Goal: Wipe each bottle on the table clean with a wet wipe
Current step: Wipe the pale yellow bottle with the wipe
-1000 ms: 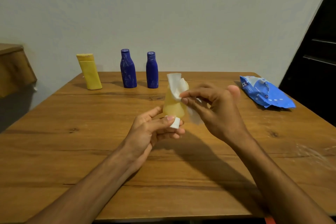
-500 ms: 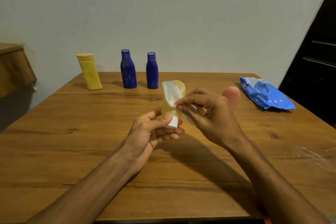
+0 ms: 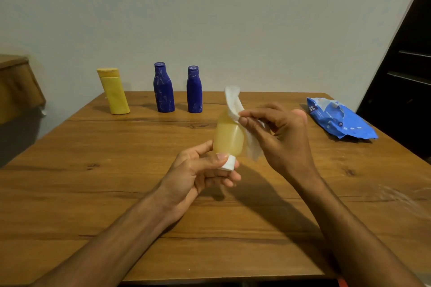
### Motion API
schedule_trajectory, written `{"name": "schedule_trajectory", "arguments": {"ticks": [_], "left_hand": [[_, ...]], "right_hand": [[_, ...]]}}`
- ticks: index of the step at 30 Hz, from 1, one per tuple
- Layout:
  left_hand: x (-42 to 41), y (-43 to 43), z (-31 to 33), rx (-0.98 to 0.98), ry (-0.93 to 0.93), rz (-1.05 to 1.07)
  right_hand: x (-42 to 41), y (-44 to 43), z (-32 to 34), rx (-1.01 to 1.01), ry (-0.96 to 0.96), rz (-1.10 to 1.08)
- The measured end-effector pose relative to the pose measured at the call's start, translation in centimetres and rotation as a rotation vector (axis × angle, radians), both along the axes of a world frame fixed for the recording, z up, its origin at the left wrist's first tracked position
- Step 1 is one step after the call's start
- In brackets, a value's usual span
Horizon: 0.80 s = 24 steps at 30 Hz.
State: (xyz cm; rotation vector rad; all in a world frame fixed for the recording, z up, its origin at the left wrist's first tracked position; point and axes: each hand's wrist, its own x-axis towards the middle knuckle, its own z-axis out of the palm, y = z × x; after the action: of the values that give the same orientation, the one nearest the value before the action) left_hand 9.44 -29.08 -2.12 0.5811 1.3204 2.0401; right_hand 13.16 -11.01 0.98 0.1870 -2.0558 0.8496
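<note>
It looks like a plain room in a home: a plank-topped wooden bench (image 3: pixel 93 193) pushed against a bare painted wall (image 3: pixel 210 18), a dark door (image 3: pixel 410 81) at the right, wooden furniture (image 3: pixel 16 86) at the left. On the bench stand toiletries: a yellow bottle (image 3: pixel 114 93), a wider blue bottle (image 3: pixel 163 91), a slimmer blue bottle (image 3: pixel 194 92), plus a blue wipes pack (image 3: pixel 338 121).

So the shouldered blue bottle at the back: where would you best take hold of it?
Grip the shouldered blue bottle round its wide body, below the narrow neck, probably coming from the front. It stands upright, and the second blue bottle stands close on its right, so the near side leaves a hand most room.
</note>
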Motion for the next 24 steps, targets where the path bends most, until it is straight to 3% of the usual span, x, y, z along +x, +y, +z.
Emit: {"name": "schedule_trajectory", "arguments": {"ticks": [8,15,24], "left_hand": [[0.8,0.4,0.3,-0.224,0.255,0.139],[0.7,0.6,-0.4,-0.315,0.364,0.199],[0.3,0.9,-0.6,-0.295,0.329,0.283]], "right_hand": [[-0.2,0.2,-0.1,-0.027,-0.022,-0.054],[-0.2,-0.5,-0.6,0.064,-0.122,0.017],[0.4,-2.7,-1.2,0.426,-0.147,-0.007]]}}
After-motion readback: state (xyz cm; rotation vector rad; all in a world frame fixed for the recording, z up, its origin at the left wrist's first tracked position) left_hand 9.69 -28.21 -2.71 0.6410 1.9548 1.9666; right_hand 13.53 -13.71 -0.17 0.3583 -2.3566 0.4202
